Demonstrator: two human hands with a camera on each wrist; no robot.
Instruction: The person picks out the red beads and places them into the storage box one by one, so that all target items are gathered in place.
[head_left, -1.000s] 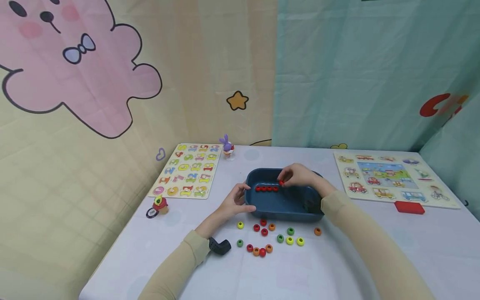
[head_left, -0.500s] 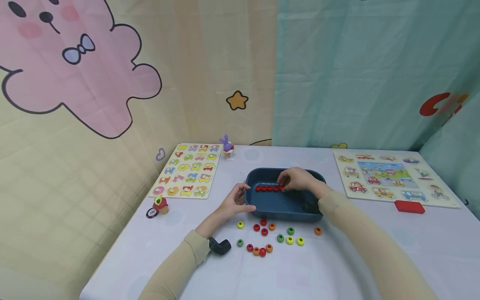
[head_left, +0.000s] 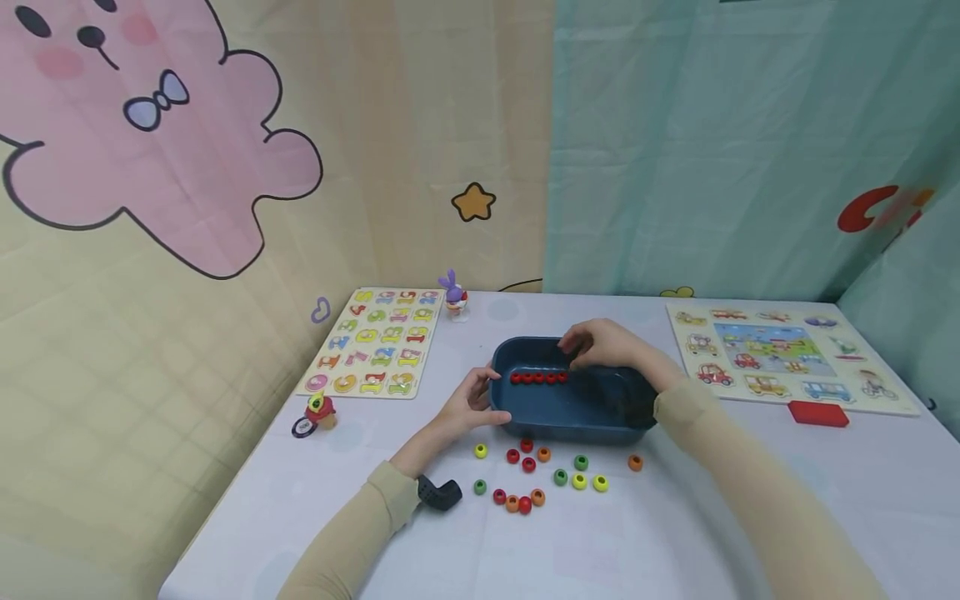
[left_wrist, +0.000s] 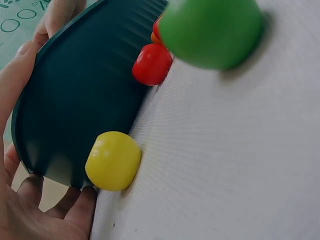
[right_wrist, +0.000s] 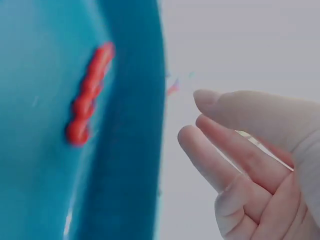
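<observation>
A dark blue rectangular tray [head_left: 577, 432] stands on the table. My left hand [head_left: 471, 402] holds its left end, thumb on the near side and fingers round the corner; the left wrist view shows the fingers against the tray wall [left_wrist: 80, 100]. Inside, a row of several red beads [head_left: 538, 378] lies along the far side. My right hand [head_left: 606, 343] hovers over the far rim to the right of that row, its fingers apart with nothing between them. In the right wrist view, the right hand [right_wrist: 255, 155] is beside the tray wall, away from the red beads [right_wrist: 89, 95].
Loose red, orange, green and yellow beads [head_left: 580, 482] lie in front of the tray. A black curved piece [head_left: 439, 493] is by the left wrist. Puzzle boards stand left [head_left: 375, 342] and right [head_left: 787, 358], with a red block [head_left: 818, 414] and small toy figures [head_left: 320, 410] nearby.
My right hand has set a red bead at the right end of the row, let go of it, and moved up and to the right. The left hand has stayed on the tray.
</observation>
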